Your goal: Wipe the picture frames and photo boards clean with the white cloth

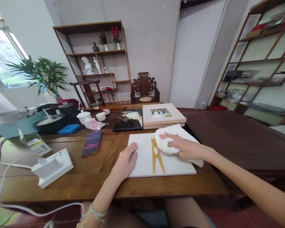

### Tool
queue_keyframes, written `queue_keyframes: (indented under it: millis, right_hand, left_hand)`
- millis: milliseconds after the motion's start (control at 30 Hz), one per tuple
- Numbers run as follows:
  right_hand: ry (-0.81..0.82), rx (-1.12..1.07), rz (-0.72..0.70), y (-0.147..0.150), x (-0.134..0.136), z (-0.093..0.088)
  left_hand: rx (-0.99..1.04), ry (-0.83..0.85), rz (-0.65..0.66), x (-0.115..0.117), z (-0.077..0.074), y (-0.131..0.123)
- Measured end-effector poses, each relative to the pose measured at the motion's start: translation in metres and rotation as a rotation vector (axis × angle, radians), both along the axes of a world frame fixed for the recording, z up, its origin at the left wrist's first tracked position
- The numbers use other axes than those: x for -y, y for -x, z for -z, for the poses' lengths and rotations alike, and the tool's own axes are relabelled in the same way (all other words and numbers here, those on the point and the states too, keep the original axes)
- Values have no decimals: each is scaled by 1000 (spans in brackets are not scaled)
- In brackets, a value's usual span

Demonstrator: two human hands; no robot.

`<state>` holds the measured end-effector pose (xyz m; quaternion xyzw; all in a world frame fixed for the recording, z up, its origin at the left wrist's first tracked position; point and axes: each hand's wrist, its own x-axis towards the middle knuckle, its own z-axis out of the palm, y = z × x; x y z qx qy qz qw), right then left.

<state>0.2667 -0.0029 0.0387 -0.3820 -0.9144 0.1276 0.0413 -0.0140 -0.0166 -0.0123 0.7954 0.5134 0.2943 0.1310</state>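
A white board (146, 164), the back of a picture frame with a gold stand leg (156, 155), lies flat on the wooden table (97, 183). My left hand (125, 160) rests flat on its left edge, fingers stretched out. My right hand (182, 146) presses a white cloth (167, 139) down on the board's upper right part, fingers laid over the bunched cloth.
Behind the board lie a framed photo (162, 114) and a dark picture (129, 120). On the left are a white power strip with cable (53, 166), a small box (35, 142), pots (49, 122), a blue sponge (68, 128), cups. Shelves and chairs stand behind.
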Motion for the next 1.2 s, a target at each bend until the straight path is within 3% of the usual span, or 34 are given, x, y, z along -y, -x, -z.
queue_keyframes:
  millis: [100,200,367,533,633,767,1000,1100,1200]
  right_hand:
    - [-64,-29,8,1,-21,13]
    - [-147,-44,39,4,-20,21]
    - [-127,3,39,6,26,11]
    - [89,31,-42,-3,87,-14]
    - [194,17,-46,-9,99,-25]
    - [215,21,23,-12,67,-24]
    - [-24,-122,145,9,-18,5]
    - [-110,-153,212,32,-27,15]
    - [-151,-169,246,52,-15,22]
  left_hand:
    - [0,0,1,-1,1,0]
    - [0,3,1,-2,1,0]
    - [-4,-7,4,-2,2,0]
    - [-5,-15,6,-2,3,1]
    - [-1,-13,2,-3,3,0]
    - [6,-4,-1,-2,1,-1]
    - [3,-4,-4,-1,0,-1]
    - [-3,-8,-3,-1,1,0]
    - [-5,-12,-2,-1,1,0]
